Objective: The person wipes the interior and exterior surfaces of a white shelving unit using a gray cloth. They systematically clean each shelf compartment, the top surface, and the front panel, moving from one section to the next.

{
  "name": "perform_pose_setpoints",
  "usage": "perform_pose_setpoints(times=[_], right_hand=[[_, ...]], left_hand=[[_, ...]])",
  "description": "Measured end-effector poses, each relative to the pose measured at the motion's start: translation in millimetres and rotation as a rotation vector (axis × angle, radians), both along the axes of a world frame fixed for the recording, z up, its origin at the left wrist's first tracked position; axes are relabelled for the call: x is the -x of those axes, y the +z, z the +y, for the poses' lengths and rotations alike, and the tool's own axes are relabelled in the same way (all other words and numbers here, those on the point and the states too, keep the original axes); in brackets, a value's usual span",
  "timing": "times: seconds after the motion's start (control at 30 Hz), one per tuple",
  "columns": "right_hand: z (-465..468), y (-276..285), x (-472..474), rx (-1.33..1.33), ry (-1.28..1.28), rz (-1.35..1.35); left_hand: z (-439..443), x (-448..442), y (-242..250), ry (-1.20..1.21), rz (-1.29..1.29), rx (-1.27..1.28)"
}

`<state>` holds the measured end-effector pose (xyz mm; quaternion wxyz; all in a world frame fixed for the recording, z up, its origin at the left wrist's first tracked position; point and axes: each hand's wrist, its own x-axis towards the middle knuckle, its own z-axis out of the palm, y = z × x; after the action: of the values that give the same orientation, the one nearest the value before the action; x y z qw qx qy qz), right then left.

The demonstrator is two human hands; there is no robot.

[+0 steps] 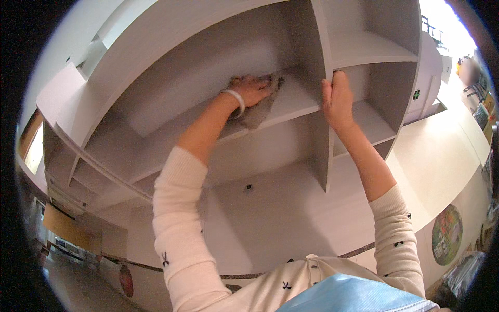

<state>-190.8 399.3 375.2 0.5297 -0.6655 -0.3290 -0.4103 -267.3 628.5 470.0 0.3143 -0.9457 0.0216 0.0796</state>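
My left hand (250,90), with a pale bangle at the wrist, lies palm down on a grey-brown cloth (259,115). The cloth is bunched under my fingers, and a corner hangs over the front edge of a long white shelf (298,97). To the right, my right hand (338,97) grips the front edge of an upright shelf divider (322,43), thumb on its left side and fingers on its right. Both hands are inside or at the front of a white shelving unit (163,50).
Below the shelves is a white desktop (273,222) with a round cable hole (248,188). Smaller cubbies (370,85) adjoin the divider on the right. A blue face mask (351,294) shows at the bottom, and a round picture (447,234) at lower right.
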Motion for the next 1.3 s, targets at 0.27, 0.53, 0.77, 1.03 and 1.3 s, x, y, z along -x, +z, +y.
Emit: perform_pose_setpoints(times=[0.27,0.53,0.77,1.03,1.3], right_hand=[[6,1,11,0.036,-0.019,0.001],[8,3,14,0.013,-0.019,-0.018],[3,3,11,0.090,-0.030,0.277],[-2,-7,-15,0.136,-0.182,0.030],[-6,-9,-18,0.124,-0.181,-0.030]], left_hand=[[-29,-92,0,0.189,-0.178,0.245],[-33,-104,-2,0.168,-0.117,0.110],[-53,-16,-14,-0.231,-0.278,0.444],[-42,113,-33,-0.106,-0.434,0.383],[173,274,-28,0.283,-0.491,0.322]])
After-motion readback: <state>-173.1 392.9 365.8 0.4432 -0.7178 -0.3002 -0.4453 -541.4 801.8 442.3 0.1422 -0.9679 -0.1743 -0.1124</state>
